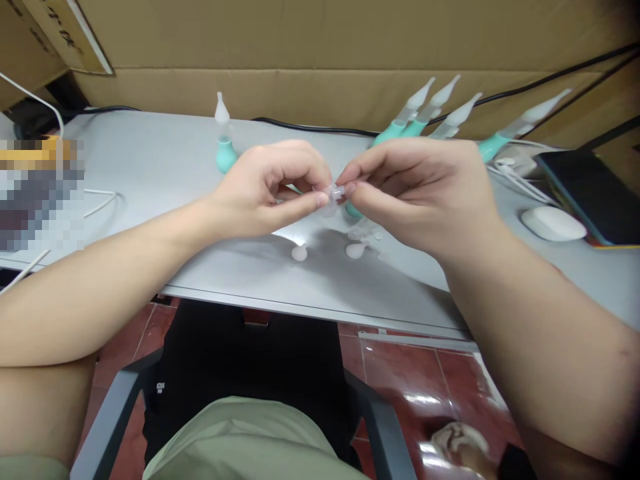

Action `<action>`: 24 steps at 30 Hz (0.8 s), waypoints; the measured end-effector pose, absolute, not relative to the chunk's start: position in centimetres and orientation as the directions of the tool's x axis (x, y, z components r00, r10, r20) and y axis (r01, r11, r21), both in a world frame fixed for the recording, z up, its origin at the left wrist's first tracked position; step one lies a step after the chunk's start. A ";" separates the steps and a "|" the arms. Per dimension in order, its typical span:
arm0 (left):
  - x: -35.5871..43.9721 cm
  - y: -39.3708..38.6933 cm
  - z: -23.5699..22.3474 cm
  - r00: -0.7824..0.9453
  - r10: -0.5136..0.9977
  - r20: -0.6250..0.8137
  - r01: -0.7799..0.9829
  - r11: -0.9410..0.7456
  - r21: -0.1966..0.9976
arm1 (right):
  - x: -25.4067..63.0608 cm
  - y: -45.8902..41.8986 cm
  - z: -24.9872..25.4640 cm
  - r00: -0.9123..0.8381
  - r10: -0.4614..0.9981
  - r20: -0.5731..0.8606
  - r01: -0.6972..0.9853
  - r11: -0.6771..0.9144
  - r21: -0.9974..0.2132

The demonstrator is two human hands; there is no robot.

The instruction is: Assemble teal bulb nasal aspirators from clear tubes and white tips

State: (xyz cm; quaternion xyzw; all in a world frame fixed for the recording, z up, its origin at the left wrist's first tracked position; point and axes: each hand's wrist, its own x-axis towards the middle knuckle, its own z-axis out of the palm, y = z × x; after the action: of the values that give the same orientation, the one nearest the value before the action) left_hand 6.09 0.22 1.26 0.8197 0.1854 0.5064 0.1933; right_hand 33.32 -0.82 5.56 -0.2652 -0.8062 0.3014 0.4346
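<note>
My left hand (pixel 285 183) and my right hand (pixel 415 190) meet over the table, both closed in a pinch. Between their fingertips is a small clear plastic fitting (pixel 339 192), partly covered by the fingers. Below them on the table lie a white rounded tip (pixel 299 253), another white tip (pixel 356 251) and some small clear parts (pixel 359 231). Part of a teal bulb (pixel 353 211) shows behind my right fingertips. A teal bulb nasal aspirator (pixel 226 157) with a white nozzle stands upright beyond my left hand. Several similar aspirators (pixel 420 120) lean at the back right, partly hidden by my right hand.
Cardboard (pixel 300 40) walls in the back of the grey table (pixel 240 267), with a black cable (pixel 310 127) along it. At right are a white mouse-shaped object (pixel 554 223), a dark flat device (pixel 595 193) and white cables. A pixelated area covers the left end.
</note>
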 end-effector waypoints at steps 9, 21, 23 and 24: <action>5.6 0.5 0.9 0.359 0.626 0.692 0.149 -0.771 0.619 | 33.4 -0.5 5.8 -0.461 0.671 0.582 0.085 0.685 -0.723; 6.0 -0.3 1.5 0.379 0.552 0.743 0.119 -0.825 0.552 | 33.9 0.5 6.1 -0.538 0.758 0.369 0.029 0.454 -0.891; 6.0 -0.3 1.4 0.376 0.555 0.742 0.142 -0.826 0.545 | 33.9 0.8 6.0 -0.539 0.766 0.351 0.010 0.422 -0.906; 6.0 -0.2 1.4 0.376 0.549 0.746 0.144 -0.830 0.539 | 33.9 0.9 5.9 -0.552 0.759 0.345 -0.005 0.411 -0.912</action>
State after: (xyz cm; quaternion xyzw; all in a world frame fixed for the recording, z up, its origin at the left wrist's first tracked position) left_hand 5.97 -0.18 1.36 0.8058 0.2150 0.5155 0.1966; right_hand 33.85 0.85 5.94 -0.2552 -0.7391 0.4792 0.3987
